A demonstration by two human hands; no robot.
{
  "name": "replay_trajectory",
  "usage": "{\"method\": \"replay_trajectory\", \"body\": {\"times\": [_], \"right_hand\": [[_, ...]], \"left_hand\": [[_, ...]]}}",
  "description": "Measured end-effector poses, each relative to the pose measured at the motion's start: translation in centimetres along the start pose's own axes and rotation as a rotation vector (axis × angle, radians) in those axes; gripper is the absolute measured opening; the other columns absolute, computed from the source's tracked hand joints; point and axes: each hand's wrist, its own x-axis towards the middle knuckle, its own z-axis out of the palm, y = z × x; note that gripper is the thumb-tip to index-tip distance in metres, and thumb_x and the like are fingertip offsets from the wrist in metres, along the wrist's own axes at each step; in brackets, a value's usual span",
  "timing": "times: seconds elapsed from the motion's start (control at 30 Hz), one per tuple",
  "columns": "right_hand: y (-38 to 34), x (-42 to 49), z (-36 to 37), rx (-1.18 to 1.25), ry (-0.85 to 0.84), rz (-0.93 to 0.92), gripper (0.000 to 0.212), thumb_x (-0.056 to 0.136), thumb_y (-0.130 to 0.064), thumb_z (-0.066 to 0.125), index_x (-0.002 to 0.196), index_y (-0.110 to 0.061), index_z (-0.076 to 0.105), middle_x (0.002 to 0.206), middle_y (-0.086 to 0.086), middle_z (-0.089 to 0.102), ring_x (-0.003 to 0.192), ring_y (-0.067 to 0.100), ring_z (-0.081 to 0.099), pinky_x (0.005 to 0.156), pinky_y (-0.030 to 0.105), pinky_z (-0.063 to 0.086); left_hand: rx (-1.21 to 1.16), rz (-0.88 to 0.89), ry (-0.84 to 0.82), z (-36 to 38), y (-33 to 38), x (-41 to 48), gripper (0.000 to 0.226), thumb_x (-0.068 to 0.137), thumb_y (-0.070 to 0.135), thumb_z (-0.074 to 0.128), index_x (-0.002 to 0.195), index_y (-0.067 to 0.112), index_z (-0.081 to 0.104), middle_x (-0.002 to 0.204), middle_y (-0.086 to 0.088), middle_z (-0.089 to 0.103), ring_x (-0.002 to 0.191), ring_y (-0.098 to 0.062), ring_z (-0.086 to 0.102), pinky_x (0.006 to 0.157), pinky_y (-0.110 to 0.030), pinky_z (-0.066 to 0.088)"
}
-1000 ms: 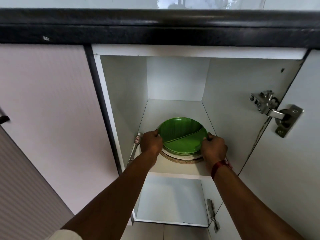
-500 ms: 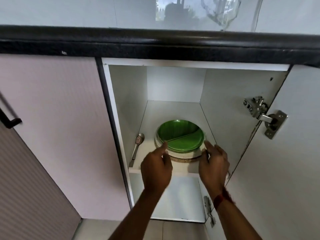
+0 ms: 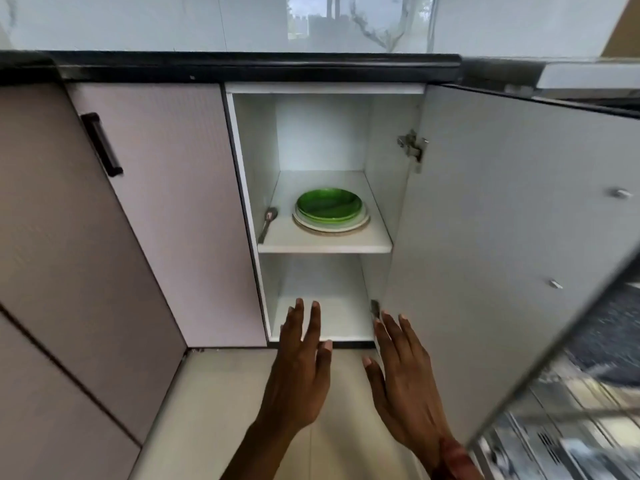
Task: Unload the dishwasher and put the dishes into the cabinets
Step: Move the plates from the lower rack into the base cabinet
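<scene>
Sitting stacked on the cabinet shelf [image 3: 287, 237], the green plate [image 3: 329, 204] is stowed; left hand [image 3: 301, 372] and right hand [image 3: 403, 386], below that shelf, are empty, fingers straight. Remaining load cannot be judged.

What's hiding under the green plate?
The green plate sits on paler plates, and under those is a round tan mat. Only their edges show; the rest is covered, so I cannot count them.

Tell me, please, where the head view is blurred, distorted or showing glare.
Head view: motion blur smears the lower right corner beyond the open white cabinet door; wide-angle distortion bows the black countertop edge; the glossy pale backsplash mirrors bright daylight; the round green plate on the upper shelf is sharp.
</scene>
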Motion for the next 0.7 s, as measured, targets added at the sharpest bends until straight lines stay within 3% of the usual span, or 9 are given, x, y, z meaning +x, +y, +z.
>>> {"method": "replay_trajectory", "body": {"times": [0.1,0.23,0.47,0.57,0.7], "right_hand": [[-0.4,-5.6,-4.5,0.015,0.040,-0.030,0.054,0.099,-0.041,0.034,0.148,-0.017,0.033,0.154,0.004,0.034,0.144,0.022,0.026,0.112,0.040,0.030],[1.5,-12.0,-10.1,-0.006,0.063,-0.042,0.053,0.099,-0.038,0.043,0.147,-0.015,0.035,0.150,0.005,0.038,0.139,0.022,0.034,0.113,0.035,0.029],[9.9,-21.1,-18.9,-0.079,0.171,0.054,0.049,0.098,-0.029,0.049,0.142,-0.007,0.043,0.142,0.010,0.046,0.130,0.027,0.044,0.106,0.042,0.040],[13.0,-22.7,-21.1,-0.128,0.230,0.128,0.050,0.099,-0.031,0.048,0.141,-0.006,0.044,0.142,0.010,0.047,0.129,0.025,0.045,0.106,0.037,0.039],[17.7,-23.7,-21.9,-0.243,0.188,0.188,0.055,0.099,-0.035,0.046,0.145,-0.005,0.038,0.148,0.012,0.041,0.136,0.027,0.038,0.110,0.043,0.038]], "left_hand": [[-0.037,0.008,-0.017,-0.8,4.4,-5.8,0.057,0.100,0.046,0.028,0.150,0.040,0.000,0.161,0.017,-0.004,0.148,-0.002,-0.004,0.118,-0.023,0.012],[-0.067,0.132,-0.050,0.6,10.2,-11.8,0.060,0.097,0.043,0.035,0.152,0.032,0.014,0.160,0.012,0.011,0.147,-0.001,0.007,0.115,-0.011,0.007],[-0.245,0.388,-0.079,7.0,21.1,-16.4,0.050,0.096,0.029,0.046,0.143,0.015,0.045,0.150,-0.003,0.041,0.139,-0.009,0.035,0.114,-0.018,0.026],[-0.186,0.483,-0.180,8.9,24.3,-15.7,0.054,0.096,0.033,0.045,0.148,0.019,0.037,0.154,0.001,0.034,0.141,-0.008,0.030,0.114,-0.017,0.023],[-0.005,0.594,-0.351,11.9,27.7,-13.5,0.066,0.098,0.039,0.041,0.154,0.023,0.011,0.161,0.002,0.012,0.147,-0.011,0.013,0.115,-0.025,0.009]]}}
